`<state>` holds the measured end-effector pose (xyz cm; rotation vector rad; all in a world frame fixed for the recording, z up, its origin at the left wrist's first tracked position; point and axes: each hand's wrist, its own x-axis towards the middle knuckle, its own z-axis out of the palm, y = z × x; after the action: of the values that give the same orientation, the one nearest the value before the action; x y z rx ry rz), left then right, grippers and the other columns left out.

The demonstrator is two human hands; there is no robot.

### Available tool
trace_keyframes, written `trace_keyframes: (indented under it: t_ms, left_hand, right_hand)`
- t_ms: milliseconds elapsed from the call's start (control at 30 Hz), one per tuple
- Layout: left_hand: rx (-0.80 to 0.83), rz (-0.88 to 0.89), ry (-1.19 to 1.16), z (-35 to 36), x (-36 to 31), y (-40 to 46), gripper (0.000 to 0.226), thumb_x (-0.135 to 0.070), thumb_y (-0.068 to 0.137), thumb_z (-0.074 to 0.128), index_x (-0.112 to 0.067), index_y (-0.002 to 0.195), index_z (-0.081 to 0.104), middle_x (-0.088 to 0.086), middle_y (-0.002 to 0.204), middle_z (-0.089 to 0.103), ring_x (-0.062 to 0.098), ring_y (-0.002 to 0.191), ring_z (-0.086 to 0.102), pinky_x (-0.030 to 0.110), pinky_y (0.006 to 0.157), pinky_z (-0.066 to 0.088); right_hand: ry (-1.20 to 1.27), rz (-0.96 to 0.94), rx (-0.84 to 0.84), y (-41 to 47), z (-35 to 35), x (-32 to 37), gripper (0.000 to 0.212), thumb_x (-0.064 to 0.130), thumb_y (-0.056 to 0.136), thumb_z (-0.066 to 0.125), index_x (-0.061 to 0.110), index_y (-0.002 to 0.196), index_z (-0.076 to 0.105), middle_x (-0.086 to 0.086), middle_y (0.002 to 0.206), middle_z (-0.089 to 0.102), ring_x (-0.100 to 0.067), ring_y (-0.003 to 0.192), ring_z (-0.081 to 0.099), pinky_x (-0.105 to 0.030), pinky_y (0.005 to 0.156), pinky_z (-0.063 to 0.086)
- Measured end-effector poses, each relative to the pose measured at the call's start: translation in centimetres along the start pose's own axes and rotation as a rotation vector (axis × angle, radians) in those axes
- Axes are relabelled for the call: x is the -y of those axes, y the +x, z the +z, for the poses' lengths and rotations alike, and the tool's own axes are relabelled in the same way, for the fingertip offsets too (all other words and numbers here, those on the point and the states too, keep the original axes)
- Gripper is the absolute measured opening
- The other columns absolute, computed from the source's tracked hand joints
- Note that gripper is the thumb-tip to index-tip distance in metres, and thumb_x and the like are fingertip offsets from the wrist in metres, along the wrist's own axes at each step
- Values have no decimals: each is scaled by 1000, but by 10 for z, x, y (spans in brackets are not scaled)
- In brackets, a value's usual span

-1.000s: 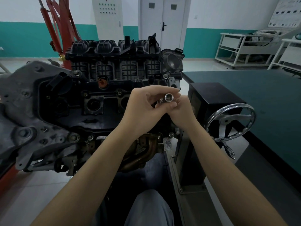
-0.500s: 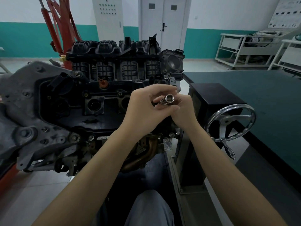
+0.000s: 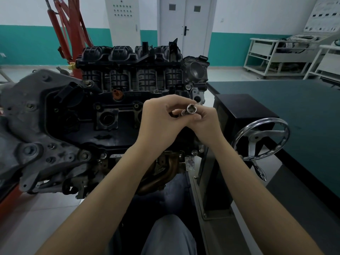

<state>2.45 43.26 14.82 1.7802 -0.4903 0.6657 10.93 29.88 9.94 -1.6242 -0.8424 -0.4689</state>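
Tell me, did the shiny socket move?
No. The socket stays just as far right of the orange cap on the engine.

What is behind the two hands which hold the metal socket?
The black engine stands behind the left hand, right hand and socket. The part directly behind them is covered.

Even, soft indoor light, sharp centre, wide-angle bending at edges, dim lower corners.
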Motion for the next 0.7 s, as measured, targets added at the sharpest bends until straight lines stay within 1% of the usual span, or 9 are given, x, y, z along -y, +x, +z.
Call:
trace_keyframes:
  t_ms: [67, 133, 233, 333, 433, 467, 533, 600, 700]
  left_hand:
    - [38, 4, -27, -1, 0, 0, 36, 3, 72, 78, -19, 99, 70, -11, 90, 70, 3, 90, 69, 20, 86, 54]
    - [97, 16, -61, -2, 1, -1, 40, 9, 75, 74, -16, 105, 68, -6, 94, 71, 8, 95, 69, 24, 90, 54]
    - [130, 66, -43, -1, 1, -2, 43, 11, 74, 74, -10, 111, 67, 2, 100, 71, 11, 100, 68, 27, 93, 53]
    - [62, 85, 19, 2, 1, -2, 40, 0, 68, 83, -14, 103, 70, -6, 93, 70, 4, 92, 69, 21, 86, 54]
    - [7, 83, 26, 4, 3, -1, 34, -3, 70, 82, -18, 98, 71, -10, 88, 70, 3, 88, 69, 23, 85, 55]
    - [11, 67, -12, 4, 4, -1, 35, 1, 71, 80, -18, 100, 71, -7, 90, 71, 5, 90, 69, 27, 87, 56]
    - [65, 45, -104, 3, 5, -1, 38, 9, 74, 75, -13, 104, 69, 4, 95, 73, 15, 96, 70, 36, 91, 55]
    - [117, 47, -150, 1, 6, -1, 40, 12, 74, 74, -9, 107, 67, 11, 99, 72, 21, 99, 70, 40, 93, 54]
    - [67, 46, -94, 2, 4, 0, 37, 3, 67, 83, -11, 99, 70, 2, 94, 72, 13, 92, 70, 32, 88, 56]
  right_hand:
    - [-9, 9, 46, -1, 0, 2, 32, -4, 82, 63, 25, 95, 63, 26, 84, 69, 6, 84, 65, -12, 76, 48]
    - [-7, 51, 63, -1, 1, 0, 30, -2, 81, 60, 21, 100, 62, 28, 81, 69, 8, 83, 64, -11, 75, 47]
    - [2, 52, -14, 0, 1, -1, 24, 0, 74, 70, 13, 94, 69, 13, 80, 71, -5, 80, 68, -21, 76, 51]
    - [-1, 18, -43, -1, 2, -1, 19, -2, 74, 74, 5, 92, 73, -9, 83, 72, -17, 80, 69, -24, 75, 53]
    - [-10, 14, -15, -3, 1, -2, 27, -7, 80, 67, 9, 102, 68, 9, 87, 72, -2, 84, 67, -16, 75, 50]
    - [-15, 19, 5, -4, 1, -2, 30, -7, 81, 64, 12, 104, 65, 18, 84, 71, 3, 84, 66, -14, 75, 48]
    - [-27, 41, 20, -4, 1, -2, 28, -4, 82, 60, 13, 103, 63, 21, 80, 69, 5, 81, 65, -13, 74, 48]
    - [-41, 45, -8, -2, 0, -2, 25, -3, 79, 63, 11, 99, 67, 12, 81, 69, 1, 79, 66, -18, 74, 50]
    - [-42, 23, -39, -1, 0, -3, 21, -6, 77, 70, 6, 95, 72, -4, 83, 72, -17, 81, 70, -30, 74, 54]
